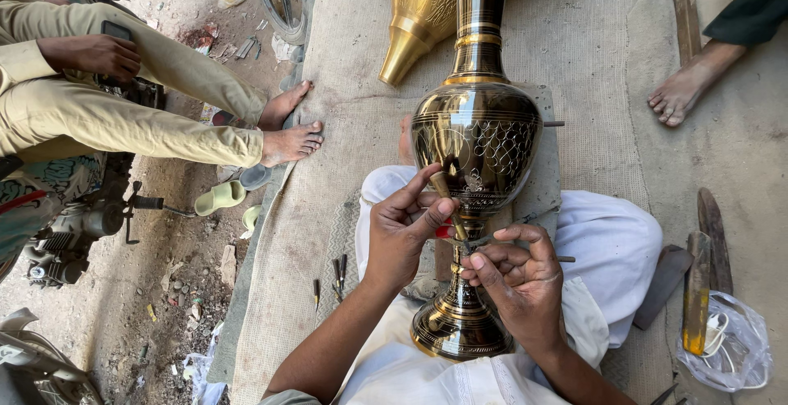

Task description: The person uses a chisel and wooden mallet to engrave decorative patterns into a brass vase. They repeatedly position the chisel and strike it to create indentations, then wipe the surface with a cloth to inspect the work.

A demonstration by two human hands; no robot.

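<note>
At far left another person sits in tan trousers [123, 126], bare feet touching the woven beige mat [328, 109]. Small dark chisels [335, 274] lie on the mat near the left hand [402, 237], which pinches a slim engraving tool [447, 196] against the tall dark brass engraved vase [480, 142] resting across the lap. The right hand [517, 278] curls around a thin metal rod at the stem. Short, steady strokes seem wise; open mat lies right.
</note>
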